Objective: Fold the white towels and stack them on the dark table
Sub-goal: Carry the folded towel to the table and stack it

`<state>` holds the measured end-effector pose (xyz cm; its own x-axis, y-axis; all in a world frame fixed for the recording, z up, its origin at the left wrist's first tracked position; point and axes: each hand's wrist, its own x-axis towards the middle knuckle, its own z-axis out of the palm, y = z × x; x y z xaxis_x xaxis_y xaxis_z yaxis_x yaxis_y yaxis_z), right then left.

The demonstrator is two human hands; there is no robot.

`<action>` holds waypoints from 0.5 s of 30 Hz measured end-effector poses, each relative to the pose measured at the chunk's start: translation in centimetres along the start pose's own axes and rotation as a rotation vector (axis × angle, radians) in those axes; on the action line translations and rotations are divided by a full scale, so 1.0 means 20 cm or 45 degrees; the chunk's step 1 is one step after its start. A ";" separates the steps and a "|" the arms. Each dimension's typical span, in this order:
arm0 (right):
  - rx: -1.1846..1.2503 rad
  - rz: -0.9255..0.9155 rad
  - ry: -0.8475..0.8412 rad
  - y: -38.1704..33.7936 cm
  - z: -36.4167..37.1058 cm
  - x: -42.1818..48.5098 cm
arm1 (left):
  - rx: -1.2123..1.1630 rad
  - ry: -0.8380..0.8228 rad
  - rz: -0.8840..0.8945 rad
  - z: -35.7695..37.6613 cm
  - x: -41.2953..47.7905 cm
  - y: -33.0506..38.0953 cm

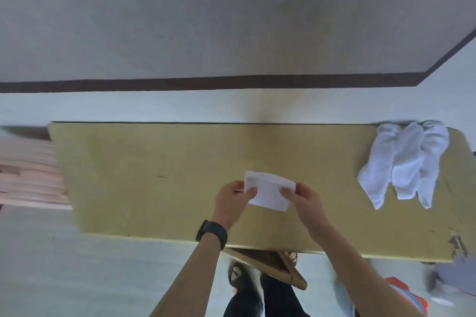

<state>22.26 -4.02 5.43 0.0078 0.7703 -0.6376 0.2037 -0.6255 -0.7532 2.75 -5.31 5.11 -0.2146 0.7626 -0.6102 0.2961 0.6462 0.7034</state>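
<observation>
A small white rectangular sheet (269, 192), flat like paper or a thin folded cloth, is held just above the yellowish table top (159, 175). My left hand (231, 202) pinches its left edge and my right hand (306, 201) pinches its right edge. A heap of unfolded white towels (404, 162) lies at the table's far right, well apart from both hands. A black watch sits on my left wrist.
The table stands against a pale wall with a dark skirting stripe (206, 83). A pinkish slatted object (31, 170) is off the table's left end. Below the near edge are a wooden stool (270, 262), my sandalled feet and an orange item (404, 293).
</observation>
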 end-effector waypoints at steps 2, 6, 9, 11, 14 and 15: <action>-0.141 -0.157 -0.085 -0.10 0.10 -0.08 | -0.034 0.149 0.064 -0.17 -0.15 -0.03; -0.338 -0.461 -0.312 -0.29 0.41 -0.29 | -0.068 0.410 0.140 -0.54 -0.53 -0.14; -0.434 -0.648 -0.464 -0.37 0.70 -0.52 | -0.175 0.588 0.188 -0.81 -0.87 -0.28; -0.470 -0.789 -0.532 -0.39 0.91 -0.72 | -0.291 0.725 0.237 -0.95 -1.09 -0.40; -0.492 -0.982 -0.621 -0.35 1.24 -1.07 | -0.412 0.986 0.262 -1.13 -1.44 -0.62; -0.496 -1.025 -0.645 -0.31 1.34 -1.19 | -0.429 1.065 0.263 -1.18 -1.55 -0.71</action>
<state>-5.46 -21.74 20.92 -0.6673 0.7442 -0.0280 0.2701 0.2068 -0.9404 -16.84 -37.52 22.66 -0.8289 0.5519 -0.0914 0.1448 0.3695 0.9179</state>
